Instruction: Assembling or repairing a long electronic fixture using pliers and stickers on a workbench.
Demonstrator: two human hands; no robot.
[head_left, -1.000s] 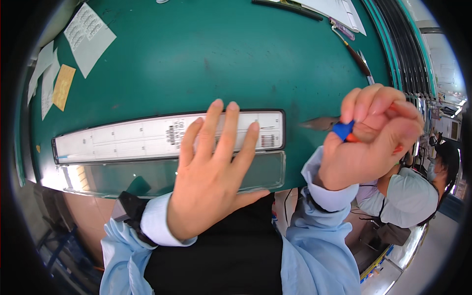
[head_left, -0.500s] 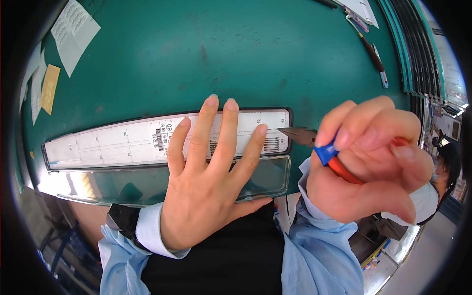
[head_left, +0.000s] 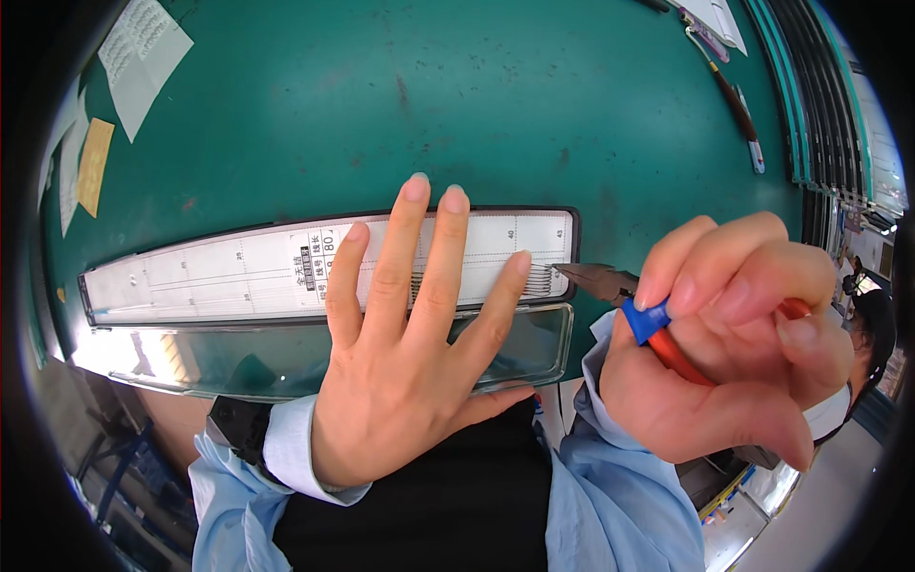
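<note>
Left hand (head_left: 410,353) is pressing flat, fingers spread, on thin wires (head_left: 538,278) lying on the long measuring board (head_left: 219,281) near the table (head_left: 381,114) front edge; right hand (head_left: 734,343) is clenching pliers (head_left: 610,283) by the handles, tip at the wire ends; wires probably light, floppy, best pinned near ends; open room beyond the board.

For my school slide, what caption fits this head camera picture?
Left hand flat on a measuring board; right hand holds red-handled pliers at its end.
</note>
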